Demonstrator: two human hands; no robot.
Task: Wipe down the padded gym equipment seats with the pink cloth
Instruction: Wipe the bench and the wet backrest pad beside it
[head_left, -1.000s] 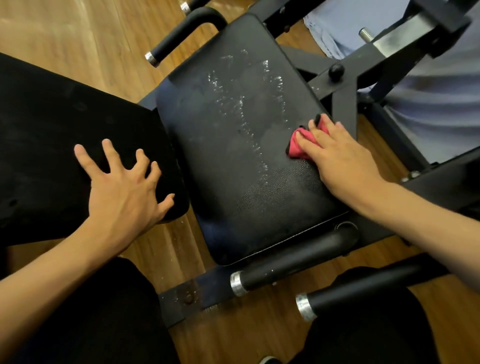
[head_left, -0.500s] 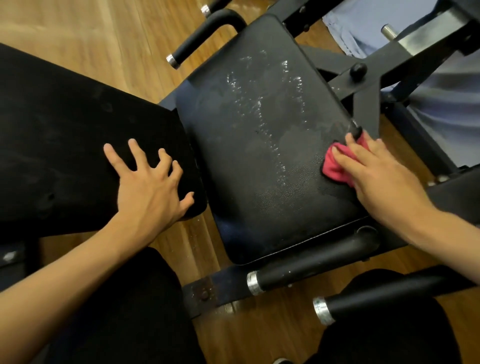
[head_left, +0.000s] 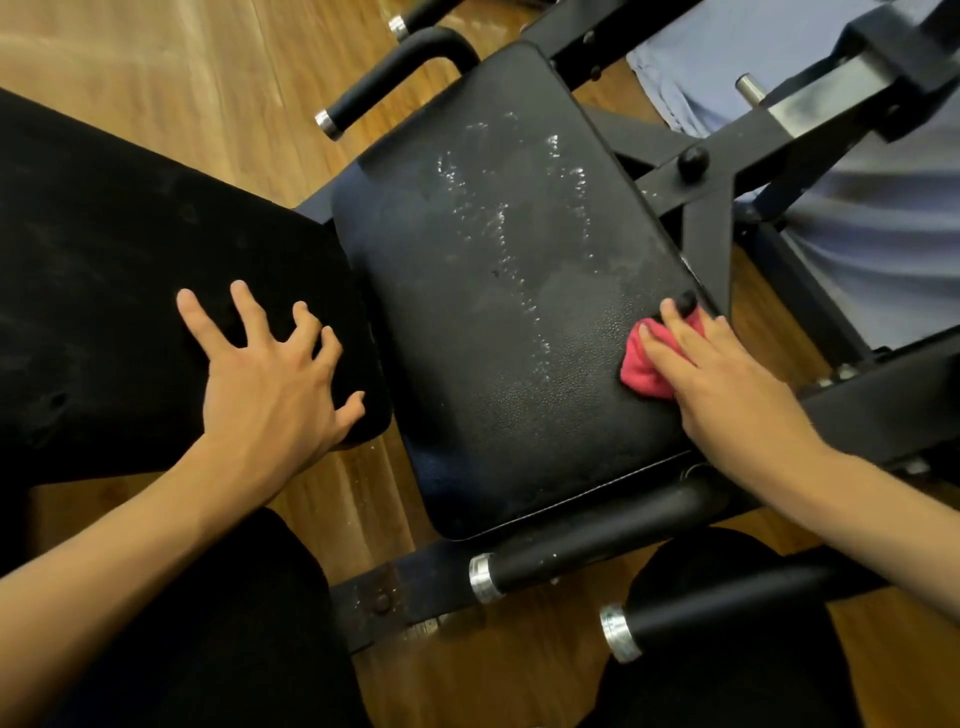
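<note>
Black padded backrest (head_left: 104, 291), matte, at the left; left hand (head_left: 270, 384) rests on its right end, fingers spread and straight, holding nothing. Wooden plank floor (head_left: 171, 67) beneath. Black padded seat (head_left: 498, 332), textured vinyl, at centre, with white streaks of wet residue down its middle. 2 black foam-grip handles with chrome end caps: 1 (head_left: 384, 78) at the seat's far edge, 1 (head_left: 587, 545) along its near edge. A third grip (head_left: 727, 603) lies nearer still. Pink cloth (head_left: 649, 364), bunched, lies on the seat's right edge; right hand (head_left: 727, 384) presses it flat, fingers extended over it. Black steel frame (head_left: 706, 249), with a round knob (head_left: 693, 161), to the right. Pale blue fabric (head_left: 883, 218) behind the frame.
</note>
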